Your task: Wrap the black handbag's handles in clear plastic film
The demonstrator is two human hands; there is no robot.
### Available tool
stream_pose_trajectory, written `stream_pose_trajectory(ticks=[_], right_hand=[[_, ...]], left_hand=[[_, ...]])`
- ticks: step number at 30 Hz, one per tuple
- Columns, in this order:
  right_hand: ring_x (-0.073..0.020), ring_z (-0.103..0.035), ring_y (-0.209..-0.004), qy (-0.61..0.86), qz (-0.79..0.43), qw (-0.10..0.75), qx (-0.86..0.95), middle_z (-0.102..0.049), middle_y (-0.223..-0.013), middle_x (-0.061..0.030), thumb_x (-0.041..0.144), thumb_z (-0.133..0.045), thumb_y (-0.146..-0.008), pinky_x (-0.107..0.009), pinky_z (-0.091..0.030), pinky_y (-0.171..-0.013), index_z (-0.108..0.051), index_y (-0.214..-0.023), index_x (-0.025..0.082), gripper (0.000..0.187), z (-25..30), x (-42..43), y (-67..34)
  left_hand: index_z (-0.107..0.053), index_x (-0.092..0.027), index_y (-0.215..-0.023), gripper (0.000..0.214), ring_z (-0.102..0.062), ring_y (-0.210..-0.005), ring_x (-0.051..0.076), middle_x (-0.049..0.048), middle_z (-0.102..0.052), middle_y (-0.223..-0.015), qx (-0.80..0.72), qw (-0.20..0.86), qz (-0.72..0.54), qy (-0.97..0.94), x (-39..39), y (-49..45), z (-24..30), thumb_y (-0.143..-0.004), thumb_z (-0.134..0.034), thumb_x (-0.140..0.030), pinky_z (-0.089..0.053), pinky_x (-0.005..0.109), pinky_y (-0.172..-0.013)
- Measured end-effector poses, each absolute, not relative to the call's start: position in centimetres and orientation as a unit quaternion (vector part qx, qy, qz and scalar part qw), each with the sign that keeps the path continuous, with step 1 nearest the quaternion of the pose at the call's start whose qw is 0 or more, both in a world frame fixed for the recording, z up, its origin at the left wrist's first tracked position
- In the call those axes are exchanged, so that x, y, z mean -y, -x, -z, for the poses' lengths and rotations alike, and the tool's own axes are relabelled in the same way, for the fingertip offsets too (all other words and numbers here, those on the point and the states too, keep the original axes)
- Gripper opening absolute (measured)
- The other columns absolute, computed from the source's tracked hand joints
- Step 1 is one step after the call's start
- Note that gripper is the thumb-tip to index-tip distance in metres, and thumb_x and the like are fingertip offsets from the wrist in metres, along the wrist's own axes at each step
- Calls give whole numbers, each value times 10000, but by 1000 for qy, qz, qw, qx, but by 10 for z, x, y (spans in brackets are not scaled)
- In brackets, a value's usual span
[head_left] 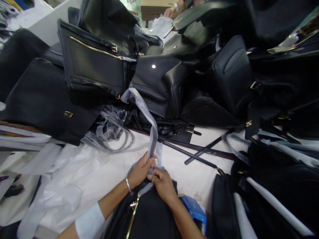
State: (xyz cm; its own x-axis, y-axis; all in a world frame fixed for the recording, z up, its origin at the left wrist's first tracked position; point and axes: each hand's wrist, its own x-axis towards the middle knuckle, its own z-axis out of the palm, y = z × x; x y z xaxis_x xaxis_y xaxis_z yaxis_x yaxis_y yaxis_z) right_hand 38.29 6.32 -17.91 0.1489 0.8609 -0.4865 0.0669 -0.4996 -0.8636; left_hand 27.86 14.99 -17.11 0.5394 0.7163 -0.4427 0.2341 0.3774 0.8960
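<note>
A black handbag [149, 215] with gold trim lies right in front of me, near the table's front edge. Its handle is wrapped in a long strip of grey-white wrapping paper [149, 119] that rises up and curls to the left. My left hand [141, 171], with a silver bangle on the wrist, is closed round the strip just above the bag. Against it, my right hand [161, 184] pinches the wrapped handle where it meets the bag. Both hands touch each other.
A big heap of black handbags [161, 79] fills the back and right. Loose black straps [194, 154] and plastic-wrapped handles [112, 132] lie on the white-covered table [104, 172]. White paper sheets [37, 199] are at left, a blue box [195, 212] at right. Another person's hand [170, 11] is far back.
</note>
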Motion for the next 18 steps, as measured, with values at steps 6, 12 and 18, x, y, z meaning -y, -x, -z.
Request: stream_pose_trajectory(ticks=[6,12,18], right_hand=[[-135,-492,-614,661,-562,391,308,-533,-639,46,293,-613,-785,-252,-354,-606,-541,-697,198,148,179,-61,-387],[-163,-610,-628,629,-596,446,227,-638,-745,18,362,-525,-877,-267,-462,-604,-516,-1056,206,237,177,-57,-391],[-148,-582,-616,684,-518,383,344,-598,-645,29,349,-441,-938,-239,-400,-610,-575,-816,214,227,171,-61,-395]], left_hand=[[-588,-183,-1034,230,-576,-870,179,19,-632,-904,-433,722,-114,-527,-152,-264,164,-893,-523,-354,-437,287,-822],[-578,-184,-735,193,-482,-667,140,-35,-525,-698,-485,620,-86,-611,-148,-255,159,-866,-536,-320,-371,243,-634],[-601,-211,-985,187,-510,-661,147,-51,-563,-698,-484,605,-89,-626,-146,-249,157,-804,-620,-252,-363,248,-634]])
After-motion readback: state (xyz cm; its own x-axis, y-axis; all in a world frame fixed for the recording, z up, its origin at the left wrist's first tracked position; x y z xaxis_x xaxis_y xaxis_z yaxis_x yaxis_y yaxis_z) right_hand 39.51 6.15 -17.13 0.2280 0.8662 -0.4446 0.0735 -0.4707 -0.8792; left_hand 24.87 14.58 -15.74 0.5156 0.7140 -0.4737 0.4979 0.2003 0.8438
